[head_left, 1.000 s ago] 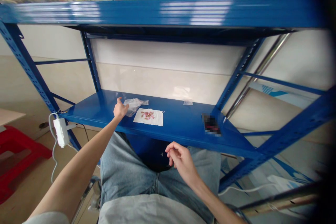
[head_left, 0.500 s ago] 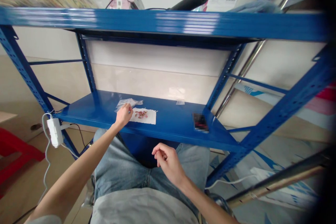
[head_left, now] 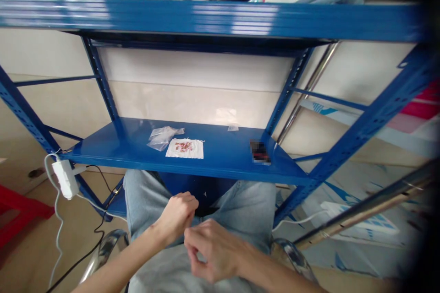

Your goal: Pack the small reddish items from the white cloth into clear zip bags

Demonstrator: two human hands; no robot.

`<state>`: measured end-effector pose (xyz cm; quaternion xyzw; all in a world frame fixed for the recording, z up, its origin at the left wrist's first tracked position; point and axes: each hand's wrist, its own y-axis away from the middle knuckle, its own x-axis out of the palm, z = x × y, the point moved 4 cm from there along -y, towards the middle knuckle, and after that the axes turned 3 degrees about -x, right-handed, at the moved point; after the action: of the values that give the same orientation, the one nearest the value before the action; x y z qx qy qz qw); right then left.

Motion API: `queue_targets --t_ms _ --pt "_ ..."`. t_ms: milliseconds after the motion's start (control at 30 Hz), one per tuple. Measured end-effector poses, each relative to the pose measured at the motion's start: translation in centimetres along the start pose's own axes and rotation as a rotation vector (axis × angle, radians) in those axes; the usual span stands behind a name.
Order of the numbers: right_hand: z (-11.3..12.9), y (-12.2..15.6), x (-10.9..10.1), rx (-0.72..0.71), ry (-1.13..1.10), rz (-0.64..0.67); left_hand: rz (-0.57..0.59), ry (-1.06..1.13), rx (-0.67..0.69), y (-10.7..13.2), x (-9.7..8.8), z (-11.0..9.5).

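My left hand point(head_left: 177, 216) and my right hand point(head_left: 213, 249) are drawn together above my lap, over my denim jeans point(head_left: 240, 206). Both sets of fingers are curled and close to each other. Whether they pinch something small, I cannot tell. On the blue steel shelf point(head_left: 103, 155), out of reach of neither hand's touch, lies a white cloth square point(head_left: 184, 153) scattered with small reddish bits. A crumpled transparent plastic bag point(head_left: 161, 138) rests just left of it.
A small transparent scrap point(head_left: 233, 128) and a blurred dark object point(head_left: 259, 152) lie on the shelf. A white power adapter point(head_left: 63, 178) hangs from the shelf's left end. A red stool point(head_left: 17, 215) stands on the floor at left.
My left hand has left the shelf and come back to my lap, meeting my right hand. The plastic bag now lies untouched beside the cloth.
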<state>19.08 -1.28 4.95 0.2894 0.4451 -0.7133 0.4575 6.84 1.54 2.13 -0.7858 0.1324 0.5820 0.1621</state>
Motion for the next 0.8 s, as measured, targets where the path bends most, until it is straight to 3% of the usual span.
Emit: queue_targets --t_ms 200,300,533,800 --pt "-0.4 0.3 5.1 -0.268 0.275 0.134 0.117 -0.046 0.160 0.0 2.8 -1.2" --pt "-0.3 0.7 6.3 -0.382 0.295 0.158 0.137 -0.073 0.139 0.3 2.9 -1.6" --pt "-0.1 0.3 5.8 -0.300 0.187 0.210 0.170 -0.093 0.056 0.6 2.9 -1.0" --pt "-0.8 0.0 2.8 -0.142 0.095 -0.035 0.143 -0.051 0.014 -0.4 3.7 -0.5"
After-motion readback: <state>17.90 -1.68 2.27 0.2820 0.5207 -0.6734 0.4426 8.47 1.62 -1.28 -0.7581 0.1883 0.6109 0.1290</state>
